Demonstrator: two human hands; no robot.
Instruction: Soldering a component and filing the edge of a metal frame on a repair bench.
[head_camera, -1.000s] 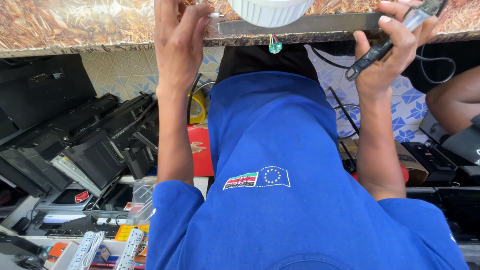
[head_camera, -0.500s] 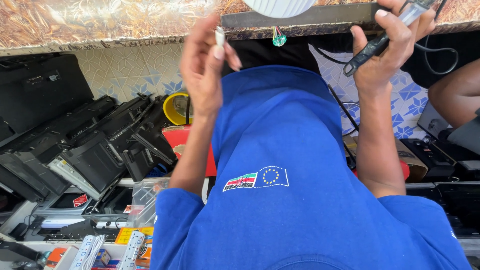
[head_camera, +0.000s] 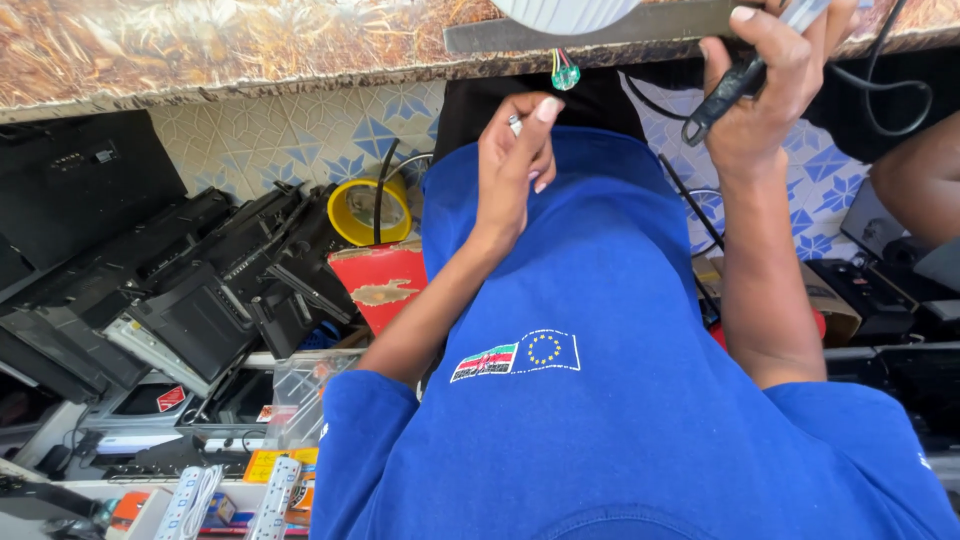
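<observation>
Several black flat electronic housings (head_camera: 190, 290) lie stacked on the left, leaning across one another, with white power strips (head_camera: 275, 495) near the bottom edge and a clear plastic box (head_camera: 300, 395) just right of them. Farther in, a yellow round spool (head_camera: 368, 210) sits against the blue-patterned tiled wall (head_camera: 290, 125), a black cable running over it, and a red carton (head_camera: 385, 285) stands just near of it. Above all this runs the edge of a brown marbled counter (head_camera: 200, 50).

The left hand (head_camera: 515, 170) is raised in front of the blue shirt (head_camera: 600, 400), fingers curled narrow, pinching a small silver piece (head_camera: 516, 124) between thumb and forefinger; what the piece is I cannot tell. Just above and right of it, a small green component with coloured wires (head_camera: 565, 72) hangs from the counter edge, apart from the fingertips. A white round shade (head_camera: 565, 12) sits on the counter directly above that.

The right hand (head_camera: 770, 100) is closed around a slim tool with a black grip (head_camera: 735, 85), held at a slant against the counter edge; its tip is out of view. A black cord (head_camera: 880, 85) loops to the right. At the far right, another person's arm (head_camera: 920, 180) shows above dark boxes (head_camera: 880, 300).
</observation>
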